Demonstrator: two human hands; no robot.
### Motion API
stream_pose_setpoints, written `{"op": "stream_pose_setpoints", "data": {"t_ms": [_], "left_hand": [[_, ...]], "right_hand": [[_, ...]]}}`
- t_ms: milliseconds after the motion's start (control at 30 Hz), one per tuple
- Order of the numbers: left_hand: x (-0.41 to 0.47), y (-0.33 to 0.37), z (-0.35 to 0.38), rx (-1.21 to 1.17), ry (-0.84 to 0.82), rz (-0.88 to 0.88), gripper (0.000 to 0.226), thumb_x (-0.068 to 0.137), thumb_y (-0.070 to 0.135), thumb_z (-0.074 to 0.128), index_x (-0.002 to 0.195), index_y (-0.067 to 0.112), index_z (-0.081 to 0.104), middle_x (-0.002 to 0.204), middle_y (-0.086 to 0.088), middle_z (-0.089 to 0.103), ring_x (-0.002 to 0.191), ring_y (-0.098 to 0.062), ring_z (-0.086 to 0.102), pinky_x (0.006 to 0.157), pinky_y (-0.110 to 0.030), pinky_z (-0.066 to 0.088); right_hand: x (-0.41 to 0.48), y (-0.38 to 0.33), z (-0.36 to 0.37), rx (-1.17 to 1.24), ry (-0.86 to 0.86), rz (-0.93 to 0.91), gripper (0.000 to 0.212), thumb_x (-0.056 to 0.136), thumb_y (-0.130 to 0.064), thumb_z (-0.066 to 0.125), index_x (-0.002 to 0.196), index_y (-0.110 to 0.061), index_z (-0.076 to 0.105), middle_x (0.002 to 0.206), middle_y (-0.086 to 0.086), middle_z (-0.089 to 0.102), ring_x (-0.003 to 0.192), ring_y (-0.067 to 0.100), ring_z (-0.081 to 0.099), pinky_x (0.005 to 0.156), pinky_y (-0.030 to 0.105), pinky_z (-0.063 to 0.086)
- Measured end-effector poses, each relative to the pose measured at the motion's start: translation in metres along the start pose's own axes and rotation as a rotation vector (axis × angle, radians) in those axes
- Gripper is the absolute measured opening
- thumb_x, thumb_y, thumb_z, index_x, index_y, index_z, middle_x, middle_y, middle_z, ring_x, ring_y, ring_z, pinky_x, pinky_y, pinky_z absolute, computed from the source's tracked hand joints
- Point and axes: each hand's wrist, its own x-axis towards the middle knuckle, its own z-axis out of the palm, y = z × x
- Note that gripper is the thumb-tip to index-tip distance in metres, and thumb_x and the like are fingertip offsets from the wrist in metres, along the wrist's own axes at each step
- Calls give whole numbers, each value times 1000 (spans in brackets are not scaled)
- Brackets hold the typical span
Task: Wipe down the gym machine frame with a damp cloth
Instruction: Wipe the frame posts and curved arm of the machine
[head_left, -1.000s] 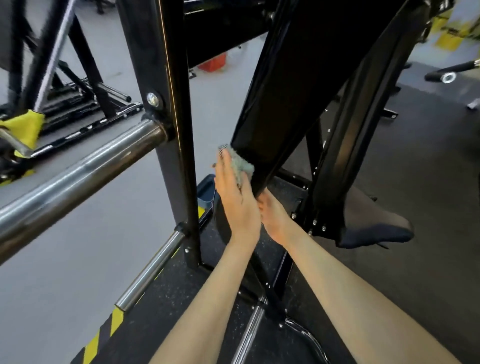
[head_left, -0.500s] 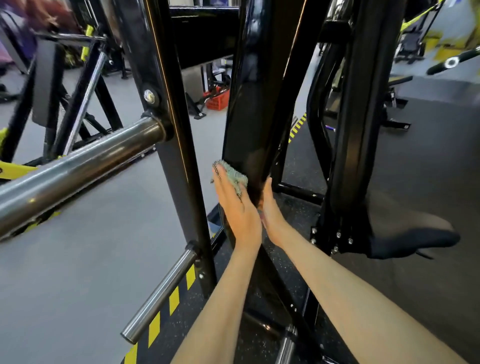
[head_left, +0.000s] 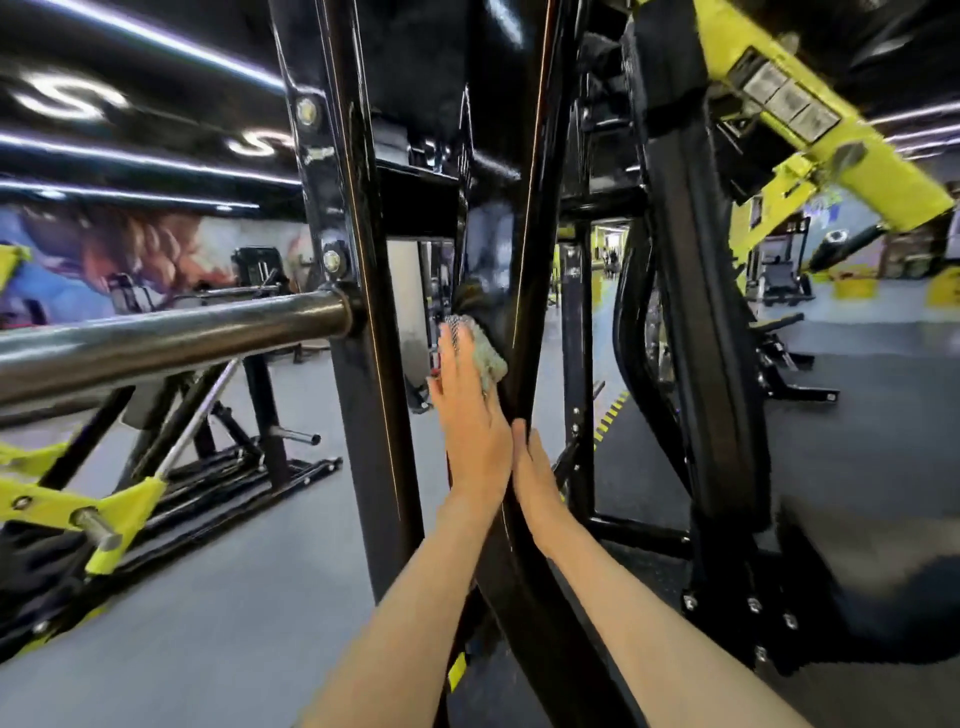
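While the left hand (head_left: 470, 415) lay flat, fingers straight, it pressed a grey-green cloth (head_left: 491, 358) against the left face of the slanted black frame beam (head_left: 524, 234) (glossy enough to mirror the room). The right hand (head_left: 537, 483) rested against the beam's opposite side, thumb pointing up; its fingers were hidden behind the steel, so their grip could not be told. A chrome bar (head_left: 171, 338) met the black upright (head_left: 363, 364) nearby.
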Motion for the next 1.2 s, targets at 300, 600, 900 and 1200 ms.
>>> {"op": "stream_pose_setpoints", "data": {"t_ms": [300, 600, 900, 1200], "left_hand": [[-55, -47, -14, 127, -40, 105, 59, 101, 2, 34, 148, 28, 10, 159, 9, 6, 147, -6, 4, 121, -41, 0], [36, 0, -13, 286, -112, 555, 66, 92, -4, 48, 151, 16, 25, 159, -6, 19, 146, -15, 9, 120, -44, 14], [27, 14, -22, 976, -218, 1007, 53, 80, 11, 46, 132, 18, 54, 144, -4, 47, 141, -24, 33, 113, -51, -2], [-125, -91, -39, 813, -705, 1165, 64, 70, 5, 68, 131, 19, 53, 140, -1, 51, 139, -19, 35, 113, -43, 12]], "right_hand": [[10, 31, 1, 12, -35, -198, 58, 102, -48, 13, 155, -24, 7, 157, -11, 17, 144, 8, 17, 107, 17, 14], [-7, 84, -21, -341, -182, -158, 77, 78, -22, 80, 135, -25, 28, 121, -12, 45, 118, 9, 45, 95, 21, 37], [-25, 134, -46, -472, -275, -35, 83, 74, -23, 82, 141, -26, 32, 126, -7, 54, 116, 12, 53, 104, 32, 42], [-55, 186, -72, -457, -164, 59, 56, 76, -19, 80, 125, -17, 55, 114, -5, 64, 104, 7, 59, 80, 15, 47]]}}
